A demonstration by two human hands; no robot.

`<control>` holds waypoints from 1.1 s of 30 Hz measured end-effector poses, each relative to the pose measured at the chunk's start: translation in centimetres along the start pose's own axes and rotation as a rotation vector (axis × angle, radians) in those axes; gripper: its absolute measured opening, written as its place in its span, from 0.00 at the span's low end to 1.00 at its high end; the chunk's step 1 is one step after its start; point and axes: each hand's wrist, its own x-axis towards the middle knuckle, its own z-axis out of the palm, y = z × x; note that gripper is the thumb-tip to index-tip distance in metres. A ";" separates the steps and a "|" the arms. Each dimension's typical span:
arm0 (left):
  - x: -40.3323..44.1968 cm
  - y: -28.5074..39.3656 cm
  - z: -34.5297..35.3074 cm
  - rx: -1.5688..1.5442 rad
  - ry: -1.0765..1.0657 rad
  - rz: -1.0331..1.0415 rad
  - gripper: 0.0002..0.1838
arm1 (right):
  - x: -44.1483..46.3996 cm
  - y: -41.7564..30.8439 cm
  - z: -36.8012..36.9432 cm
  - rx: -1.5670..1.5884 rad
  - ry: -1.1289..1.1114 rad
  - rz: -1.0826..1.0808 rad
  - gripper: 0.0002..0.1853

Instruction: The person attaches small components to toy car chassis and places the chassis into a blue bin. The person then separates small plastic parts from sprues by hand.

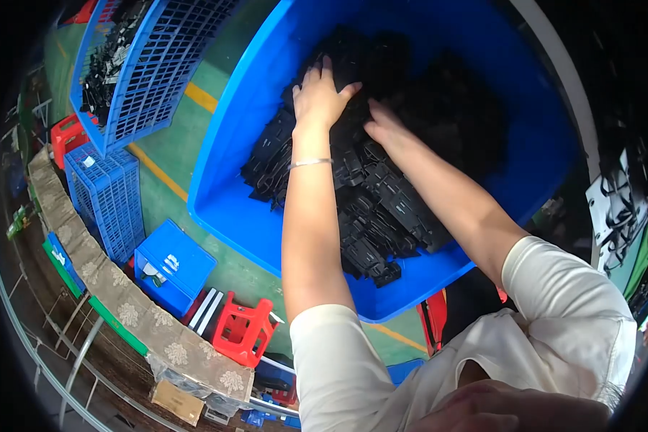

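Left hand (319, 99) on black parts (383, 193); box marks (171, 262) unreadable

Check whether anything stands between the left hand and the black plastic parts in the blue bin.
Nothing visible does: the blue bin is open above, and the left hand is inside, at the black plastic parts.

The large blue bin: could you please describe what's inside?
Black parts in a pile, the left hand and right hand at it; whatever lies beneath is covered.
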 end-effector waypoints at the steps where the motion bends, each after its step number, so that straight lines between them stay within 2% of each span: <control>1: -0.4 -0.3 0.3 -0.015 -0.016 0.009 0.43 | -0.4 -1.0 -0.2 0.063 0.035 0.082 0.17; 2: -0.8 -0.8 0.7 -0.032 -0.033 0.021 0.42 | -0.9 -2.1 -0.4 0.129 0.076 0.161 0.16; 3: -1.0 -1.1 0.7 -0.048 -0.043 0.035 0.42 | -1.7 -7.5 -1.4 0.549 0.178 0.447 0.16; 5: -1.1 -1.6 0.0 -0.049 -0.072 0.085 0.41 | -1.6 -9.6 -1.9 1.136 0.213 0.709 0.14; 7: -1.7 -2.1 -0.4 -0.017 -0.106 0.111 0.41 | -1.1 -6.6 -0.8 1.460 0.075 0.675 0.14; 10: -2.5 -2.4 0.5 -0.010 -0.004 0.108 0.42 | -0.4 -5.3 -0.7 1.182 0.018 0.730 0.14; 13: -2.4 -2.4 1.0 -0.055 0.039 0.089 0.42 | -1.7 -6.0 -2.4 1.192 0.006 0.849 0.16; 14: -2.4 -2.3 1.0 -0.077 0.038 0.072 0.42 | -3.2 -6.8 -3.7 1.012 -0.043 0.789 0.16; 16: -2.4 -2.3 1.0 -0.120 0.035 0.040 0.42 | -7.6 -14.3 -8.7 0.652 -0.131 0.661 0.17; 20: -2.6 -2.1 1.6 -0.157 0.080 0.033 0.42 | -8.3 -24.2 -15.6 0.419 -0.520 0.191 0.15; 21: -2.7 -2.0 1.6 -0.156 0.085 0.035 0.42 | -6.5 -23.4 -16.3 0.354 -0.437 -0.047 0.14; 22: -2.8 -2.0 1.6 -0.153 0.090 0.032 0.42 | -3.7 -21.7 -17.1 0.290 -0.303 -0.189 0.13; 23: -3.1 -2.0 1.5 -0.141 0.090 0.040 0.42 | 0.0 -19.9 -17.8 0.188 -0.097 -0.204 0.17; 25: -3.2 -1.9 1.3 -0.116 0.093 0.062 0.43 | 6.9 -14.9 -18.2 0.053 -0.034 -0.121 0.24; 28: -3.5 -1.7 1.0 -0.140 0.072 0.046 0.43 | 8.9 -11.9 -15.3 0.128 -0.332 0.024 0.31; 29: -3.4 -1.6 1.0 -0.125 0.111 0.058 0.43 | 8.6 -11.3 -15.0 0.104 -0.341 0.124 0.31; 30: -3.5 -1.5 1.0 -0.109 0.146 0.066 0.43 | 5.9 -15.7 -14.3 0.081 -0.354 0.228 0.31; 32: -4.0 -1.5 1.7 -0.074 0.164 0.074 0.42 | 5.0 -15.8 -13.4 0.091 -0.342 0.295 0.33; 33: -4.0 -1.6 2.3 -0.057 0.153 0.076 0.42 | 7.0 -12.6 -12.7 0.120 -0.317 0.253 0.33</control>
